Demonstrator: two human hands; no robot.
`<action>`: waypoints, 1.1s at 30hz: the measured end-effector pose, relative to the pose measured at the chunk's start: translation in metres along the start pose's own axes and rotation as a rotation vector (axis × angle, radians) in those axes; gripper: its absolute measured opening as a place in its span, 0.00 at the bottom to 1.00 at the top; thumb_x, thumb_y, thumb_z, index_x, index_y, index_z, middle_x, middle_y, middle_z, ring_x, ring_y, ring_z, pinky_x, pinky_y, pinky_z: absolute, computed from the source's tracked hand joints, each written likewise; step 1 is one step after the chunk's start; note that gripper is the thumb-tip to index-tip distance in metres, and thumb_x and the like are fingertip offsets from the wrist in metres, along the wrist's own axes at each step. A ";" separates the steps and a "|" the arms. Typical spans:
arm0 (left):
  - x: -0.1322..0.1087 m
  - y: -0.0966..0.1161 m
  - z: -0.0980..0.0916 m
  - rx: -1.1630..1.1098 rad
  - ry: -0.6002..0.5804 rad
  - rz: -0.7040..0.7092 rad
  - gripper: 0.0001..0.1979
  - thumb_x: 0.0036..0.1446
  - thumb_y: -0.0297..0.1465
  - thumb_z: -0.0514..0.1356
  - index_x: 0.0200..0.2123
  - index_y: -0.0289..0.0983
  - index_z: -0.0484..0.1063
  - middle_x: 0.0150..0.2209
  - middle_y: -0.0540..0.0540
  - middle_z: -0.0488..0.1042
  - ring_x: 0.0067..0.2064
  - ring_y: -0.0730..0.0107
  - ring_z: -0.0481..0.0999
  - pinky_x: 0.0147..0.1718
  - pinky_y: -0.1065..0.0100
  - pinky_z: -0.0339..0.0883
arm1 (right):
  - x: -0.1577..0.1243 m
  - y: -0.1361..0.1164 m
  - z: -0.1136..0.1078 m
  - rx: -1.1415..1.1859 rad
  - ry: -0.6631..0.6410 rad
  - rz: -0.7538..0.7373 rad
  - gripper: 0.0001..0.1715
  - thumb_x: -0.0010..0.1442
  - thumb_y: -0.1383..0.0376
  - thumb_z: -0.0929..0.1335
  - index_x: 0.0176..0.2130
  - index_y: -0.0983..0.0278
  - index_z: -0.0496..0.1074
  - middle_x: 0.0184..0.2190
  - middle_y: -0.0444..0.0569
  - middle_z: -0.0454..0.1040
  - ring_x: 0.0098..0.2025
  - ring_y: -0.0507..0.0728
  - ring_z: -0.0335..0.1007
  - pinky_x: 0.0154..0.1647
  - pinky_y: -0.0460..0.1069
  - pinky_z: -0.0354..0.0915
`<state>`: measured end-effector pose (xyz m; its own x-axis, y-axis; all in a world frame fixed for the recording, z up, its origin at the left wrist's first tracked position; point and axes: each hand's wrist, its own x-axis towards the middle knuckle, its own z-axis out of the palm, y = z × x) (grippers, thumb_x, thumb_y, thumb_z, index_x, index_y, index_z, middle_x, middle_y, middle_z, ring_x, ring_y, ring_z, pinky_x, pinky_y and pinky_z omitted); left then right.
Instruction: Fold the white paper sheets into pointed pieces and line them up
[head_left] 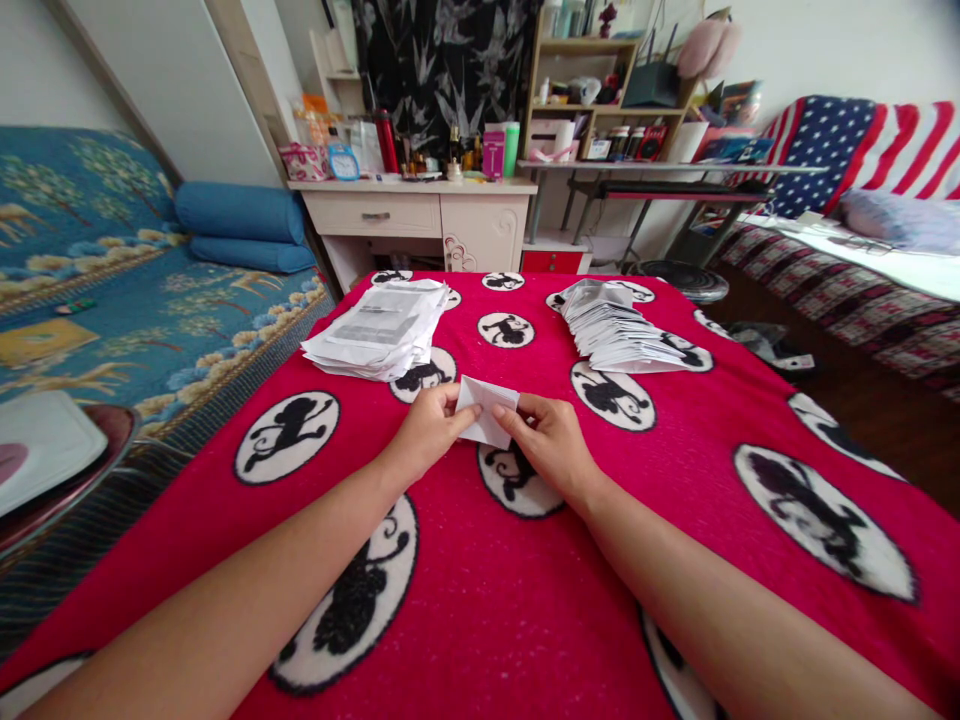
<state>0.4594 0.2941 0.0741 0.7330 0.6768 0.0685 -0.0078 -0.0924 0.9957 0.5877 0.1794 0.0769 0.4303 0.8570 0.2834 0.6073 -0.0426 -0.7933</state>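
Observation:
A small folded white paper (486,412) is held up over the middle of the table, between my two hands. My left hand (433,425) pinches its left edge, thumb in front. On the opposite edge my right hand (551,437) grips it the same way, fingers behind the paper. Beyond my left hand lies a stack of flat printed sheets (379,325), loosely piled. To the far right, a fanned row of folded papers (616,330) overlaps along the cloth.
A red cloth with black-and-white monkey ovals (465,600) covers the table. A blue patterned sofa (135,310) stands at left, with a tray (45,450) near it. Behind are a white dresser (375,215) and shelves (585,108). A bed (847,270) is at right.

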 end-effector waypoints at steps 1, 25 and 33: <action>0.000 -0.001 0.000 0.030 -0.006 0.004 0.11 0.48 0.33 0.64 0.34 0.32 0.75 0.32 0.46 0.77 0.34 0.66 0.74 0.33 0.69 0.67 | 0.000 0.000 0.000 0.029 0.000 0.012 0.23 0.60 0.51 0.64 0.24 0.65 0.71 0.19 0.43 0.62 0.22 0.49 0.54 0.21 0.45 0.48; -0.003 0.000 0.001 -0.055 -0.027 0.017 0.19 0.44 0.35 0.70 0.37 0.31 0.73 0.36 0.43 0.79 0.35 0.66 0.78 0.37 0.68 0.71 | 0.002 -0.004 0.004 0.586 -0.147 0.187 0.24 0.59 0.47 0.64 0.30 0.65 0.70 0.18 0.44 0.70 0.20 0.50 0.66 0.21 0.43 0.61; -0.009 0.011 0.004 -0.199 -0.200 0.007 0.20 0.54 0.39 0.64 0.46 0.33 0.74 0.34 0.45 0.78 0.31 0.69 0.75 0.30 0.70 0.71 | 0.006 0.000 0.001 0.747 -0.039 0.235 0.19 0.51 0.55 0.72 0.36 0.63 0.64 0.15 0.36 0.66 0.16 0.47 0.59 0.18 0.42 0.56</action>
<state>0.4555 0.2843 0.0837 0.8522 0.5169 0.0810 -0.1318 0.0621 0.9893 0.5890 0.1849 0.0782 0.4595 0.8865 0.0552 -0.1130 0.1200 -0.9863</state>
